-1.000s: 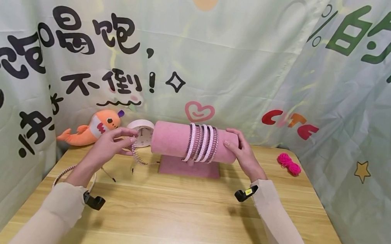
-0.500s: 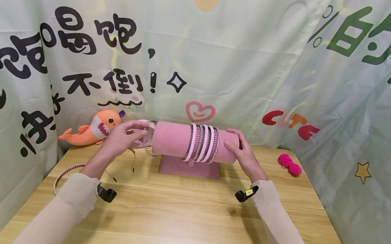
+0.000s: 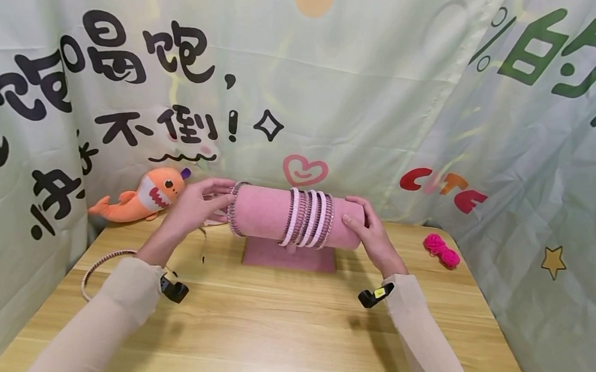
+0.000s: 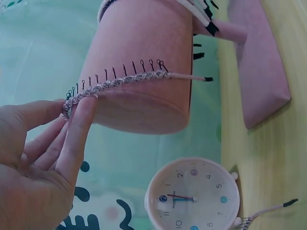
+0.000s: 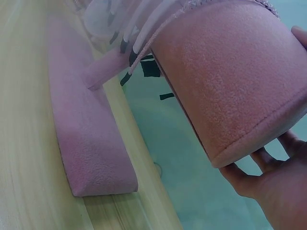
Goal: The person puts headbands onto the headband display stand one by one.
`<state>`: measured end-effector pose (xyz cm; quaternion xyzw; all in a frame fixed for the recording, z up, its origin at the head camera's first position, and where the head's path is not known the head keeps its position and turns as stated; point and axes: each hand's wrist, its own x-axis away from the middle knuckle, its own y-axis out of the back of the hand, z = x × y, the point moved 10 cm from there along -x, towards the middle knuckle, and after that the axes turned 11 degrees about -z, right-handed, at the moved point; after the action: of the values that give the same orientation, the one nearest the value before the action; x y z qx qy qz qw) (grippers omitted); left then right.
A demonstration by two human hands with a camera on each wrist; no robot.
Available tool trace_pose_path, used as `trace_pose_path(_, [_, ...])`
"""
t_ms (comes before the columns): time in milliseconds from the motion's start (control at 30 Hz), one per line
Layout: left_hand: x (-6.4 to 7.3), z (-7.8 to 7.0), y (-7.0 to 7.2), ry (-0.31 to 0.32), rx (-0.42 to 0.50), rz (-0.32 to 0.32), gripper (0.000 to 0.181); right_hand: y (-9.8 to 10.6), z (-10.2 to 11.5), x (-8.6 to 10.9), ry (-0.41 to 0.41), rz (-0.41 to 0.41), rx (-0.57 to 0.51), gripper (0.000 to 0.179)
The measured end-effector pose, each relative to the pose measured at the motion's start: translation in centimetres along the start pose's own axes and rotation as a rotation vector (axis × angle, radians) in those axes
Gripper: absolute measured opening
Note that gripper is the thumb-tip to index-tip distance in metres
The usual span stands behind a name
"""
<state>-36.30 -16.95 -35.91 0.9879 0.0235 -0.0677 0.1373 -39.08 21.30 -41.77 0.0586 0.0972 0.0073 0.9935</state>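
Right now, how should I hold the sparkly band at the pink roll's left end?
I'd pinch the sparkly band by its beaded edge, coming from the left end of the pink roll: that edge faces outward, while the thin dark prongs point toward the roll's middle.

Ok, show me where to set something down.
Bare: the broad front of the table, between the left sleeve and right sleeve, and the strip from the right sleeve to the pink yarn. Crowded: back left, with the orange plush, clock and left hand at the pink stand.
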Motion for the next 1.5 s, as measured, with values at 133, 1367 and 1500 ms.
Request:
trace_pose_path(133, [-0.1, 0.0, -0.3, 0.017, -0.014, -0.005, 0.053, -0.1, 0.0, 0.0, -0.003, 0.003, 0.001, 0.061])
trace_pose_path(1367, [0.0, -0.1, -0.9, -0.416, -0.263, 0.163, 0.047, -0.1, -0.2, 0.0, -0.012, 0.013, -0.009, 0.062])
trace_pose_path(1500, [-0.1, -0.2, -1.1, -0.415, -0.267, 0.158, 0.047, 0.0, -0.2, 0.0, -0.01, 0.008, -0.003, 0.058])
